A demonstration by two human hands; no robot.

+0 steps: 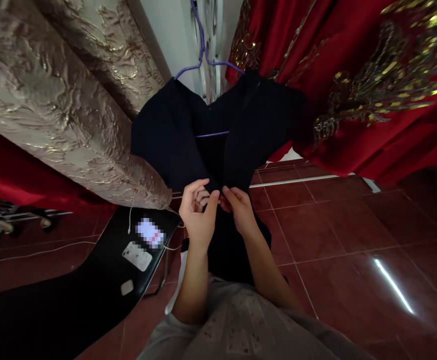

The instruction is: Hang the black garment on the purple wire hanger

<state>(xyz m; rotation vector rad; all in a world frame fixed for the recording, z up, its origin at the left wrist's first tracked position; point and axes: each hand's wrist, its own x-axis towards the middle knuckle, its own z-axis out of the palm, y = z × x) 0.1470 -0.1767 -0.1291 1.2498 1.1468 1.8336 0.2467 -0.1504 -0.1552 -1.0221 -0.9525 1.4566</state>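
Note:
A dark navy short-sleeved garment point(161, 132) with an open V-shaped front hangs in front of me on a purple wire hanger point(202, 47). Both my hands meet at the bottom of its neck opening, where the two front edges come together. My left hand point(199, 210) has its thumb up at the edge and its fingers curled round behind the cloth, the index finger raised. Thumb and fingers of my right hand point(241, 207) pinch the other edge, close beside the left thumb. Any fastening between the fingertips is too dark and small to make out.
Beige textured fabric point(71, 110) hangs at the left, and red cloth with gold sequins point(353, 95) at the right. A black bench point(53, 295) at lower left bears a lit phone point(149, 233), a pale phone-like object point(137, 256) and a small white case point(127, 287). Cables trail nearby.

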